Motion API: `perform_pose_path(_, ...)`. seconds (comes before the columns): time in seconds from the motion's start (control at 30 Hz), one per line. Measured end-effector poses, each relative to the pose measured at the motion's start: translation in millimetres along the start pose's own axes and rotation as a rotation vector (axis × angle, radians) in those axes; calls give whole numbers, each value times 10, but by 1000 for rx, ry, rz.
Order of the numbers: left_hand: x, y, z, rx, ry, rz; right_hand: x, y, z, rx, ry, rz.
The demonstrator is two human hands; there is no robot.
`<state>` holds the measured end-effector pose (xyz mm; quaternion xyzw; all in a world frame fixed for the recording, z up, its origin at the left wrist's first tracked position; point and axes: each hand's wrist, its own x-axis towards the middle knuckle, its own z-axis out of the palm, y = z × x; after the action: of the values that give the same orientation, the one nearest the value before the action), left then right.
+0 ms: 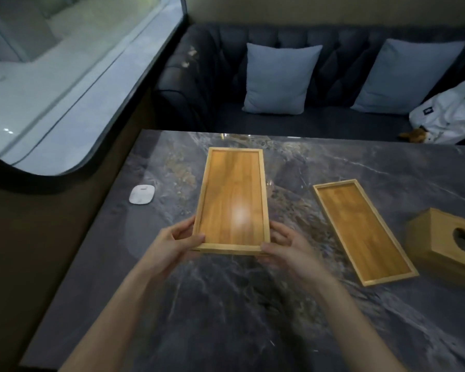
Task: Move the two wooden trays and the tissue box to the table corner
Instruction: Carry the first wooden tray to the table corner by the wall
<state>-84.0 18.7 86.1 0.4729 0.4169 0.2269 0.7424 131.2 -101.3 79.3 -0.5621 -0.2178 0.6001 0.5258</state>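
Far left on the dark grey veined marble worktop (226, 304) lies a small white rounded device (142, 194), near the left edge and short of the far left corner by the window. Next comes the left hand (176, 241), fingers curled under and thumb on top, pinching the near left corner of the larger rectangular wooden tray with a raised pale rim (232, 200). That tray's long axis runs straight away from the person, its far end pointing toward the back edge of the worktop; it seems lifted a little at the near end, though that is hard to be sure of. The right hand (287, 247) clamps the near right corner in the same way. Further right, the narrower wooden tray (361, 230) lies flat and slanted, well apart from both hands, nearer the right one. At the far right stands the pale wooden tissue box with a round hole (447, 242), just beside that tray. If the far left corner is the goal, the held tray must travel forward and leftward
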Motion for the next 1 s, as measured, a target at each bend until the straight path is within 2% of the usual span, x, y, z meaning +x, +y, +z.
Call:
perform_pose_path(0.3, -311, 58, -1027, 50, 154, 5, 434, 329, 998, -61, -83, -19)
perform_pose_path(0.57, -337, -58, -1880, -37, 249, -89, 979, 836, 1743, -56, -122, 143)
perform_pose_path(1.0, -191, -322, -2450, -83, 272, -232, 1260, 1121, 2207, -81, -47, 267)
